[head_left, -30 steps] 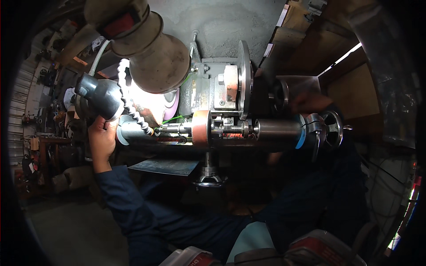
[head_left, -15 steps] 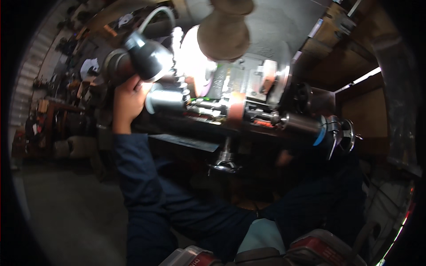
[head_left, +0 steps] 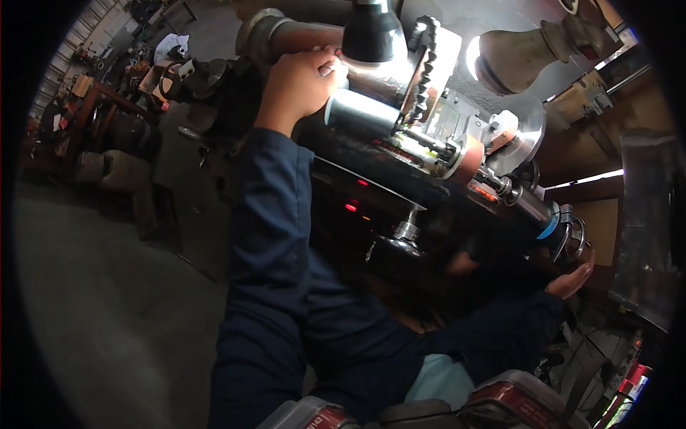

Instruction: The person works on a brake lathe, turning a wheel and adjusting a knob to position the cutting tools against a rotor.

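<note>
My left hand (head_left: pixel 300 86) is closed at the left end of a metal machine, against the housing just below a black lamp head (head_left: pixel 374 39). What its fingers grip is hidden. Right beside that hand is a shiny steel cylinder (head_left: pixel 363 114). A reddish round disc (head_left: pixel 468 161) sits in line on the machine's shaft, and a dark steel cylinder (head_left: pixel 529 209) with a blue band lies further right. My right hand (head_left: pixel 569 281) is open, fingers stretched out, at the lower rim of a chrome handwheel (head_left: pixel 577 239); whether it touches the rim I cannot tell.
A second handwheel (head_left: pixel 400 243) juts from the machine's front. Behind the shaft stands a large shiny disc (head_left: pixel 525 136). A beige lamp-like fixture (head_left: pixel 514 57) hangs over the back. Clear-lidded cases (head_left: pixel 507 400) lie close below me. A blurred skin-toned patch shows under the machine.
The view has swung, so the machine now slants down to the right. My right hand has come into sight at the right-hand wheel. My left hand stays closed near the lamp.
</note>
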Motion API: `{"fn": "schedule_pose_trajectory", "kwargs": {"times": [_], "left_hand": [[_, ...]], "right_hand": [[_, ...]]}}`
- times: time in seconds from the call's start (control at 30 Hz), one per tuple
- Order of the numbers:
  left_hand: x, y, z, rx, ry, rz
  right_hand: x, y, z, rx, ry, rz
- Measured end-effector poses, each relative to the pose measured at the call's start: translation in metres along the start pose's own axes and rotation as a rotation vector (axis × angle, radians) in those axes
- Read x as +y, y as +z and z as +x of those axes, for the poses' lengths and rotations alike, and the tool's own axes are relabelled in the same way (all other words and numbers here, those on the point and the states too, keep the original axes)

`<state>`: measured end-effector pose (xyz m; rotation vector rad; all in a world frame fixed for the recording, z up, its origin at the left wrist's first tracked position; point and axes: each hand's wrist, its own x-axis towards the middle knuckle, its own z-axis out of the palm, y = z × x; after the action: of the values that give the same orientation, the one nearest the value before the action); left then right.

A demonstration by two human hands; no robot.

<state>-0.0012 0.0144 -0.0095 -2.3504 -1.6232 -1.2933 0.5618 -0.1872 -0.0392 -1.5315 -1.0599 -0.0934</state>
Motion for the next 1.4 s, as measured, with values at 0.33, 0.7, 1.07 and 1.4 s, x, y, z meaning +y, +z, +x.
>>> {"fn": "schedule_pose_trajectory", "kwargs": {"times": [0.33,0.7,1.07,1.4], "left_hand": [[0.002,0.001,0.0,-0.076,-0.102,0.134],[0.023,-0.03,-0.038,0.451,-0.251,-0.22],[-0.01,0.019,-0.16,-0.491,-0.641,-0.077],[0.004,0.048,-0.178,-0.238,-0.475,0.063]], "right_hand": [[-0.025,0.003,-0.008,-0.108,-0.028,-0.188],[-0.017,0.002,-0.02,-0.117,-0.043,-0.359],[-0.013,0.028,-0.028,-0.103,-0.055,-0.245],[0.009,-0.005,-0.008,-0.268,0.026,-0.292]]}}
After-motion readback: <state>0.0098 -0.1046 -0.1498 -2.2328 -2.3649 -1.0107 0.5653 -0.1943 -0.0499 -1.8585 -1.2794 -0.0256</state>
